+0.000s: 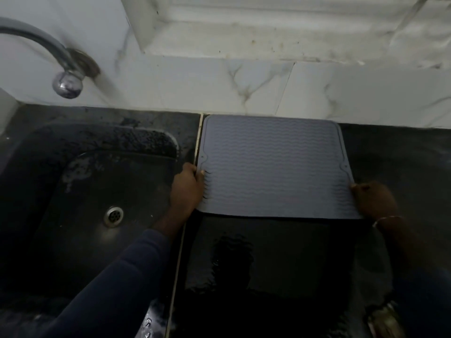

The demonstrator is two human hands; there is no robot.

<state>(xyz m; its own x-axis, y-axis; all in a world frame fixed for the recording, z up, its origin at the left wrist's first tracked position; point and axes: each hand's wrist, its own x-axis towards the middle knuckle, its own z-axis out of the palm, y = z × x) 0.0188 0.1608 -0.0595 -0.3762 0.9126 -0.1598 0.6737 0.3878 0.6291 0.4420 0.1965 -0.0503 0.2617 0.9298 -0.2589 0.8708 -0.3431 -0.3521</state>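
Note:
A grey silicone drying mat (275, 164) with wavy ridges lies on the black countertop (395, 152), its far edge against the wall. My left hand (186, 189) grips the mat's near left edge, thumb on top. My right hand (374, 200) holds the near right corner, fingers curled at the edge. The near edge of the mat looks slightly raised off the glossy counter.
A dark sink (97, 203) with a metal drain (113, 215) sits to the left, past a thin pale seam (181, 240). A chrome tap (56, 62) juts from the marble-tiled wall (244, 84). A recessed ledge (268, 37) runs above the wall tiles.

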